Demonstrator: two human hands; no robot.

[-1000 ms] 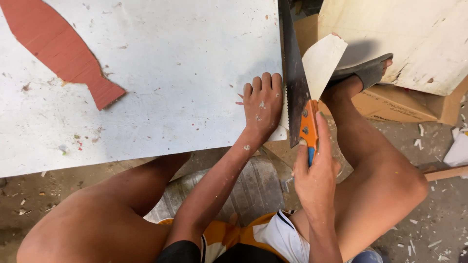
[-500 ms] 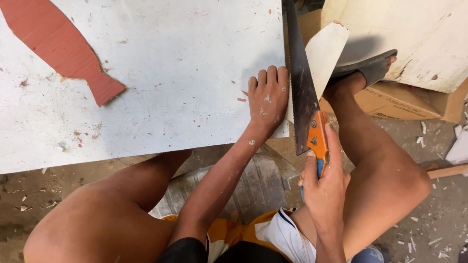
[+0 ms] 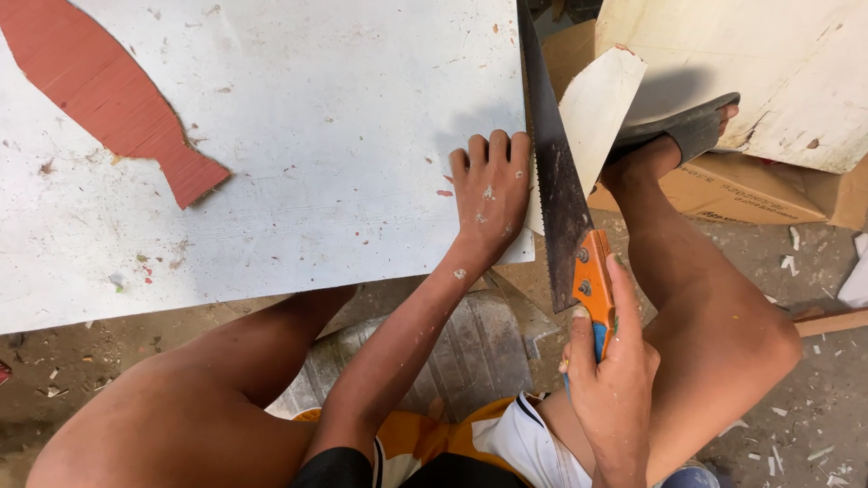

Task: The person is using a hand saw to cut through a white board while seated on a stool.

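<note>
Setting: informal woodworking area, work done at floor level. Evidence: large white board (image 3: pixel 298 154) with a fish-shaped cut-out exposing a red surface (image 3: pixel 108 99); hand saw (image 3: pixel 561 199) with orange handle at the board edge; dirt floor (image 3: pixel 805 398) littered with chips and offcuts; cardboard box (image 3: pixel 732 190) beside more white sheet stock (image 3: pixel 768 63).

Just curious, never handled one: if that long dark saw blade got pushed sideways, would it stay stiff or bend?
The saw blade looks thin and long, so it would probably flex. The right hand holds only its orange handle, leaving its length unsupported.
</note>
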